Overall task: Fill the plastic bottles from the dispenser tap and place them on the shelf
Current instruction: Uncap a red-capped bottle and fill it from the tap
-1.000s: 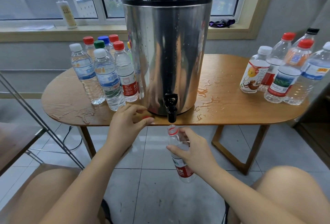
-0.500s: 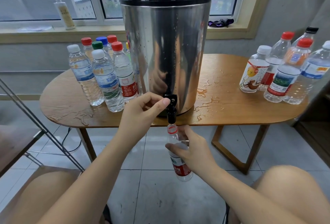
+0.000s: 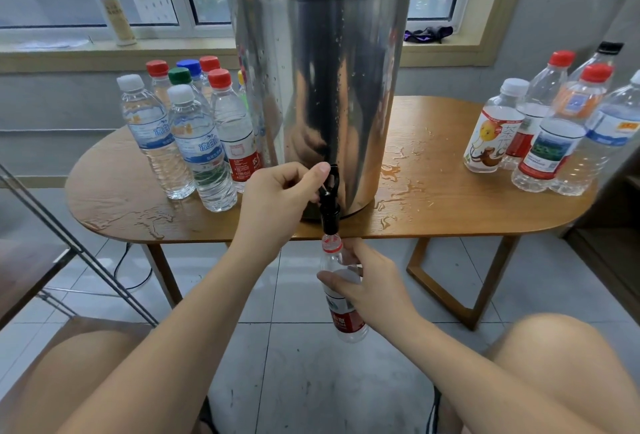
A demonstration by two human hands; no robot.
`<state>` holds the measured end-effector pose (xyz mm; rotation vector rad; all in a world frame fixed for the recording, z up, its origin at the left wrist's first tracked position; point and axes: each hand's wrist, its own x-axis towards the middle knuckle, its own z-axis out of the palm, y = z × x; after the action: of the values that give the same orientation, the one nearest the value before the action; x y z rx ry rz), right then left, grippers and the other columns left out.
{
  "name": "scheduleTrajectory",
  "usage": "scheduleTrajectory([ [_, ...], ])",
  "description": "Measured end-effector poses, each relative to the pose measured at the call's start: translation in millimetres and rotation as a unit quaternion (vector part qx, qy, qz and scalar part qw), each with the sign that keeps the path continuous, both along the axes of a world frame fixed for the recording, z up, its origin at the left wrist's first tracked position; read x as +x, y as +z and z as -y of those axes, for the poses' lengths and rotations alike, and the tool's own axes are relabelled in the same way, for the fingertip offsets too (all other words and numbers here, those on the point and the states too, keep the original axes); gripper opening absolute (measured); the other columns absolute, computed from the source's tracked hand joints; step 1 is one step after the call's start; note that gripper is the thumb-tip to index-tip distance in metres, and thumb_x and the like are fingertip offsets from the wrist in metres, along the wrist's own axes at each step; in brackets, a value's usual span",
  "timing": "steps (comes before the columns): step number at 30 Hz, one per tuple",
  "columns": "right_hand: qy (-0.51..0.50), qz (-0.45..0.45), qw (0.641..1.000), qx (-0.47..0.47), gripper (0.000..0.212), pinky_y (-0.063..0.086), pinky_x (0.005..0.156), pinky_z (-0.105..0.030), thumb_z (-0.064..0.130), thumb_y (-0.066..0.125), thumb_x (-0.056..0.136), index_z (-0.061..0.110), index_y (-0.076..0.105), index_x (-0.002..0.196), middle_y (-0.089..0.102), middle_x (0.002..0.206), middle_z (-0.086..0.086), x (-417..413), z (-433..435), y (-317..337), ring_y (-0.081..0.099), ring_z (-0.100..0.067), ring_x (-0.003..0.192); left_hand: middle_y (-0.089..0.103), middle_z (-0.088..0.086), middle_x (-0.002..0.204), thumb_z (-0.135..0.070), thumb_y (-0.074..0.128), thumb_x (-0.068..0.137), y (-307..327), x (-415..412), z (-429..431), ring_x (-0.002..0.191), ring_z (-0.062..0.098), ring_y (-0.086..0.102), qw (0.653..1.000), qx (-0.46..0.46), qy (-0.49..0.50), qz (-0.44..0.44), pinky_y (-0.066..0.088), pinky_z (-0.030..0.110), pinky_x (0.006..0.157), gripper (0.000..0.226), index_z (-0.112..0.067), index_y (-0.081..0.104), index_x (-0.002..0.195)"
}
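A tall steel dispenser with a black lid stands on the wooden table. Its black tap juts out over the table's front edge. My left hand grips the tap lever, thumb on top. Below the table edge my right hand holds an uncapped clear bottle with a red label, its mouth right under the spout. The bottle's middle is hidden by my fingers.
Several capped full bottles stand left of the dispenser, several more bottles at the table's right end. Water is spilled on the tabletop. A metal frame slants at the left. My knees fill the lower corners.
My left hand rose from the table edge to the tap lever and closed round it. My right hand lifted the bottle until its mouth met the spout.
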<state>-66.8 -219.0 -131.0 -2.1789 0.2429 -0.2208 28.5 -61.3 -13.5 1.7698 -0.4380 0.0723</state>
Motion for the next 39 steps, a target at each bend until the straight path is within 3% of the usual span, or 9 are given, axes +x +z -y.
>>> scheduleTrajectory([
  [4,-0.001,-0.006,1.0,0.006,0.052,0.058,0.095,-0.031,0.062,0.082,0.087,0.032,0.061,0.125,0.067,0.12,0.017,0,-1,-1,0.063,-0.006,0.111,0.073,0.004,0.067,-0.045,0.073,0.102,-4,0,3,0.064,0.013,0.062,1.0,-0.012,0.017,-0.021,0.06,0.05,0.079,0.046,-0.012,0.075,0.07],
  [10,0.0,-0.014,1.0,0.005,0.059,0.058,0.099,-0.033,0.061,0.081,0.087,0.032,0.059,0.134,0.068,0.124,0.015,0,-2,0,0.063,-0.007,0.114,0.071,0.002,0.066,-0.045,0.075,0.101,-9,0,3,0.066,0.014,0.06,0.998,-0.038,0.006,-0.04,0.054,0.041,0.076,0.044,-0.016,0.075,0.068],
  [14,0.0,-0.022,1.0,0.008,0.06,0.059,0.1,-0.036,0.061,0.081,0.087,0.032,0.059,0.135,0.068,0.127,0.015,1,-2,0,0.063,-0.008,0.115,0.069,0.012,0.069,-0.047,0.076,0.1,-13,0,3,0.067,0.018,0.057,0.996,-0.063,0.003,-0.06,0.047,0.039,0.073,0.045,-0.014,0.074,0.069],
  [21,0.001,-0.013,1.0,0.017,0.057,0.058,0.099,-0.032,0.059,0.082,0.088,0.033,0.059,0.133,0.068,0.127,0.016,0,-2,0,0.063,-0.006,0.114,0.065,0.001,0.063,-0.046,0.076,0.1,-15,0,5,0.066,0.017,0.056,0.994,-0.073,-0.001,-0.079,0.042,0.033,0.068,0.046,-0.017,0.071,0.064],
  [32,0.011,-0.004,1.0,0.006,0.06,0.055,0.102,-0.029,0.062,0.08,0.088,0.037,0.057,0.139,0.068,0.136,0.017,1,-4,-2,0.061,-0.002,0.118,0.067,0.002,0.064,-0.046,0.077,0.1,-13,-2,4,0.066,0.015,0.058,0.994,-0.071,-0.003,-0.082,0.044,0.031,0.068,0.047,-0.012,0.073,0.069],
  [39,0.012,0.001,1.0,0.014,0.054,0.058,0.1,-0.033,0.063,0.08,0.088,0.04,0.06,0.132,0.069,0.13,0.018,2,-3,-7,0.063,-0.003,0.116,0.068,0.0,0.064,-0.046,0.077,0.099,-12,-3,4,0.065,0.015,0.058,0.995,-0.06,-0.003,-0.074,0.043,0.028,0.063,0.046,-0.014,0.073,0.067],
])
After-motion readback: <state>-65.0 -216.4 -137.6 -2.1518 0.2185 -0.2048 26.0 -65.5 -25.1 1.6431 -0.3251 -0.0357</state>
